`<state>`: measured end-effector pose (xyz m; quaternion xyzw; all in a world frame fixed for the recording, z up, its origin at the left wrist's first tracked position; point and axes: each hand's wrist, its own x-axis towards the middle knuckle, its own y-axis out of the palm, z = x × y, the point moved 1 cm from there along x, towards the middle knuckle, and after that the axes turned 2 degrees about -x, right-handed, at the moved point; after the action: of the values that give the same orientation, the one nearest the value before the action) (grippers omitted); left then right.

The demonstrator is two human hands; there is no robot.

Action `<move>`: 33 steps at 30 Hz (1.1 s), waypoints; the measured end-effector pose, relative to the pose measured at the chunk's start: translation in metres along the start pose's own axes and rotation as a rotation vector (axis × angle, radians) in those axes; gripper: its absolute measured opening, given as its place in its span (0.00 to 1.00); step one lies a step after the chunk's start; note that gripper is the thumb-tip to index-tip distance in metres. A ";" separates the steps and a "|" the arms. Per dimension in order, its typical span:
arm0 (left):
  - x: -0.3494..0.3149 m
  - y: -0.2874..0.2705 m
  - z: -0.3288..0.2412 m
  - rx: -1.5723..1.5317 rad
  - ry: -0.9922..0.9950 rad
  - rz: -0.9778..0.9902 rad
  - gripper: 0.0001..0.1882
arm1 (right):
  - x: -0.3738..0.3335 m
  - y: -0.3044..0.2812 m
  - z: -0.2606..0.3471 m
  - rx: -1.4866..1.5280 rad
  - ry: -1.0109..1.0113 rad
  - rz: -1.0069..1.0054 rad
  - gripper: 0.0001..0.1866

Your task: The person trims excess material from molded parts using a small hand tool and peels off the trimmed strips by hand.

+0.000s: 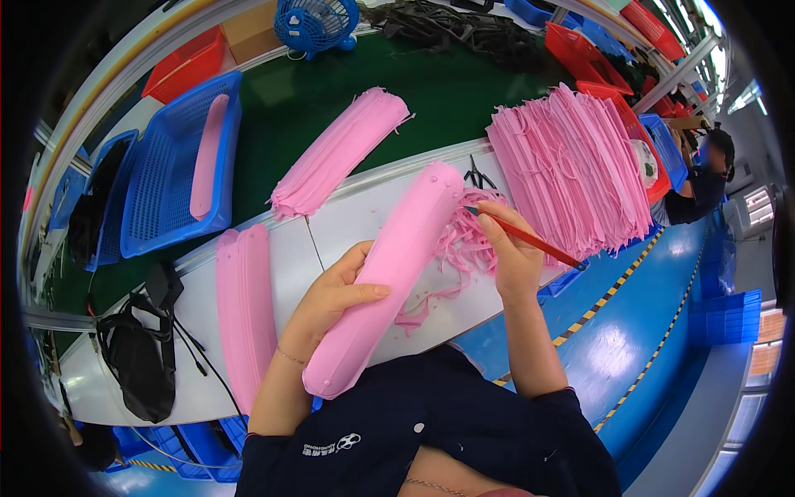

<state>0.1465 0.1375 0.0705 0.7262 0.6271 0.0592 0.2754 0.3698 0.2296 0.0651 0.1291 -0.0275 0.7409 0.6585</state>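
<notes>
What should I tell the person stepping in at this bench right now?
Left hand: grips the long pink rounded rubbery piece at mid-length, held tilted over the white bench.
Right hand: holds a thin red stick, its tip at the piece's upper part, in the loose pink trimmings.
Around: tall stack of flat pink pieces at right; smaller pink stack on the green belt; three pink pieces at left; one in the blue basket; black scissors behind.
Done: cannot tell.
Left: the held piece is in hand, with trimmings hanging.
</notes>
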 end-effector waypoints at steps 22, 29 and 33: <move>-0.019 -0.008 0.004 -0.122 -0.041 -0.001 0.30 | -0.006 0.008 0.005 -0.168 -0.103 0.090 0.10; -0.021 -0.006 0.001 -0.140 -0.050 -0.003 0.30 | -0.007 0.009 0.007 -0.148 -0.102 0.099 0.10; -0.022 -0.006 0.002 -0.167 -0.051 0.004 0.31 | -0.008 0.010 0.008 -0.127 -0.045 0.076 0.10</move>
<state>0.1374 0.1168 0.0716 0.7034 0.6112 0.0933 0.3505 0.3618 0.2188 0.0722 0.1024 -0.0942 0.7591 0.6359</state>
